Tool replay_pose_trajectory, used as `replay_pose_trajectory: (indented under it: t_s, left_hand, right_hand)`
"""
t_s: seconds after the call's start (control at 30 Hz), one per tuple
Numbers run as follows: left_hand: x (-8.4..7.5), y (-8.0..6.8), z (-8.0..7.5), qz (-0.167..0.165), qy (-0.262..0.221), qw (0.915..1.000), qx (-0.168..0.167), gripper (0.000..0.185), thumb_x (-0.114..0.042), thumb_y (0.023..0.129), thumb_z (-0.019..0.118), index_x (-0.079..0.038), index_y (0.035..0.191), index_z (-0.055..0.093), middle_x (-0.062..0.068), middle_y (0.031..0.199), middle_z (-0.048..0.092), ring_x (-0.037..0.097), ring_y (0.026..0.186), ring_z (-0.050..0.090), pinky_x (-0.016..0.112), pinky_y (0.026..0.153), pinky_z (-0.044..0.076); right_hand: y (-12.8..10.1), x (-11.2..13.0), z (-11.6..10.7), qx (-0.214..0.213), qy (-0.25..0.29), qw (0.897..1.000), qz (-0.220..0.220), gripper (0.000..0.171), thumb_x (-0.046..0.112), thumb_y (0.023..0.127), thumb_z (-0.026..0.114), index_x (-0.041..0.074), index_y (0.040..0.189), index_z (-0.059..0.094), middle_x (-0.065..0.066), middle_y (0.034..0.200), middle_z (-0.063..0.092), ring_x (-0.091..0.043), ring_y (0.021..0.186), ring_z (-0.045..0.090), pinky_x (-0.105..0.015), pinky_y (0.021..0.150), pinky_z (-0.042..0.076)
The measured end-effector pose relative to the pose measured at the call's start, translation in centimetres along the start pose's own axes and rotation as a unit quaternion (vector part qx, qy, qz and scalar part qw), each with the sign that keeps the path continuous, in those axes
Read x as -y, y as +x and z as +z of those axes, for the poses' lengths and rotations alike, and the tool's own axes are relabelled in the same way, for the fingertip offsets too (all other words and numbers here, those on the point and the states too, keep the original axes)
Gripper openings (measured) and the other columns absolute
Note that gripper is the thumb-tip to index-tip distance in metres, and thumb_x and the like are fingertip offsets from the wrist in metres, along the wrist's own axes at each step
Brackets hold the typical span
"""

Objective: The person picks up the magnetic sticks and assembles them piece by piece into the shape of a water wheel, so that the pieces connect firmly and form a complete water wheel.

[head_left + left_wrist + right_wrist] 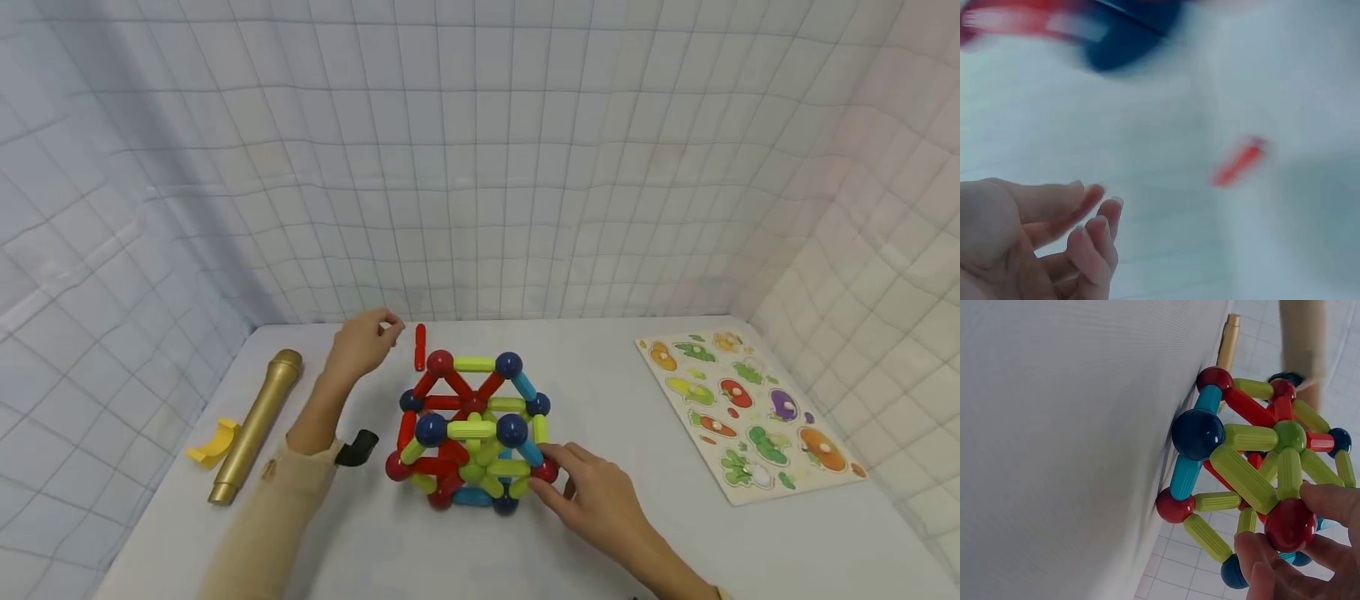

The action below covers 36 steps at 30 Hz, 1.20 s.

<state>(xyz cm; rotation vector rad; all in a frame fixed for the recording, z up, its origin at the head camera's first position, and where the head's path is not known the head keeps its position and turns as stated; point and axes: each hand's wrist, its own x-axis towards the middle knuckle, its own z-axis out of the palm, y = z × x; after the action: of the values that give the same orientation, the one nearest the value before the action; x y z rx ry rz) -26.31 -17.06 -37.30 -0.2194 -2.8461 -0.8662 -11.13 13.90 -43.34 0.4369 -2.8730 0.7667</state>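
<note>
A structure of rods and balls [472,429] in red, blue, yellow-green and light blue stands on the table in the head view. My right hand [596,500] pinches the red ball [1290,525] at its right corner between thumb and fingers. Beyond the structure's left side, my left hand [365,343] is raised with its fingers loosely bent and nothing between them. Just right of its fingertips lie red rods [420,347], end to end on the table. The left wrist view shows the bent fingers [1094,244] apart from the blurred red rods [1238,165].
At the left lie a gold microphone-shaped tube [255,429] and a yellow curved piece [215,443]. A wooden vegetable puzzle board [701,442] lies at the right. White gridded cloth [480,167] hangs behind the table [600,367] and along both sides.
</note>
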Motion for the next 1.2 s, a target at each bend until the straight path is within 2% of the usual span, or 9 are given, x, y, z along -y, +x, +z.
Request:
replay_pose_trajectory:
  t_s: [0.17,0.33,0.5,0.7,0.8,0.9,0.97,1.1,1.2]
  left_hand:
    - [3.9,3.9,5.2,-0.077,0.087,0.9839,0.135,0.033,-0.027,0.098,0.052,0.000,0.114,0.060,0.014,0.087,0.064,0.021,0.065,0.057,0.028,0.055,0.045]
    - [4.5,4.5,7.9,-0.091,0.108,0.9831,0.116,0.034,-0.029,0.091,0.061,0.000,0.110,0.057,0.011,0.080,0.060,0.022,0.065,0.054,0.029,0.055,0.045]
    - [4.5,4.2,8.3,-0.056,0.140,0.9841,0.093,0.029,-0.018,0.088,0.060,-0.002,0.112,0.062,0.014,0.086,0.067,0.027,0.069,0.060,0.038,0.063,0.055]
    - [3.8,3.2,7.2,-0.040,0.266,0.9538,0.133,0.033,-0.016,0.090,0.059,-0.003,0.121,0.063,0.020,0.097,0.068,0.035,0.082,0.066,0.044,0.070,0.057]
    - [3.7,2.5,6.8,-0.057,0.280,0.9445,0.161,0.046,-0.020,0.093,0.057,-0.005,0.136,0.053,0.023,0.103,0.067,0.034,0.082,0.064,0.043,0.073,0.056]
    - [3.8,1.7,5.9,-0.094,0.235,0.9470,0.198,0.060,-0.027,0.098,0.050,-0.012,0.152,0.032,0.022,0.099,0.067,0.030,0.075,0.059,0.039,0.071,0.050]
    - [3.6,0.8,4.6,-0.106,0.182,0.9578,0.195,0.059,-0.027,0.099,0.046,-0.015,0.154,0.028,0.018,0.092,0.065,0.027,0.069,0.054,0.035,0.065,0.045]
    - [2.4,-2.6,0.9,-0.078,0.022,0.9883,0.129,0.043,-0.027,0.099,0.046,-0.014,0.140,0.048,0.011,0.091,0.066,0.023,0.075,0.054,0.030,0.062,0.042]
    - [0.2,-5.3,-1.3,-0.041,-0.104,0.9907,0.078,0.031,-0.032,0.099,0.052,-0.015,0.124,0.058,0.009,0.093,0.068,0.023,0.082,0.056,0.029,0.064,0.044]
  right_hand:
    - [-0.6,0.1,0.5,0.016,0.003,1.000,0.008,0.043,0.049,0.087,0.067,0.020,0.119,0.066,0.013,0.088,0.064,0.005,0.058,0.045,-0.014,0.051,0.040]
    - [-1.0,0.3,1.0,0.028,0.020,0.999,-0.002,0.045,0.052,0.089,0.064,0.020,0.120,0.066,0.010,0.092,0.066,0.005,0.059,0.047,-0.014,0.052,0.041]
    - [-0.7,0.5,1.0,0.019,0.023,0.999,-0.015,0.042,0.048,0.089,0.066,0.018,0.118,0.066,0.010,0.090,0.066,0.004,0.059,0.049,-0.014,0.051,0.041]
    - [-0.2,0.6,0.6,0.000,0.002,1.000,-0.020,0.040,0.042,0.087,0.071,0.017,0.117,0.067,0.010,0.088,0.066,0.003,0.058,0.050,-0.013,0.051,0.040]
    - [0.0,0.5,0.3,-0.002,-0.004,1.000,-0.013,0.039,0.039,0.085,0.073,0.018,0.117,0.067,0.010,0.089,0.066,0.003,0.058,0.049,-0.013,0.051,0.040]
    - [0.1,0.3,0.0,-0.001,-0.010,1.000,0.000,0.039,0.038,0.085,0.074,0.018,0.118,0.067,0.010,0.089,0.066,0.005,0.058,0.047,-0.013,0.051,0.040]
    - [0.1,0.3,-0.1,0.002,-0.012,1.000,0.007,0.040,0.039,0.085,0.074,0.019,0.118,0.067,0.011,0.088,0.066,0.005,0.057,0.046,-0.014,0.051,0.040]
    - [0.0,0.3,-0.1,0.011,-0.013,1.000,0.013,0.040,0.040,0.085,0.073,0.020,0.118,0.067,0.012,0.088,0.065,0.005,0.057,0.044,-0.014,0.051,0.040]
    - [0.0,0.2,-0.1,0.009,-0.010,1.000,0.011,0.040,0.042,0.085,0.072,0.020,0.118,0.067,0.012,0.088,0.065,0.005,0.057,0.044,-0.014,0.051,0.040]
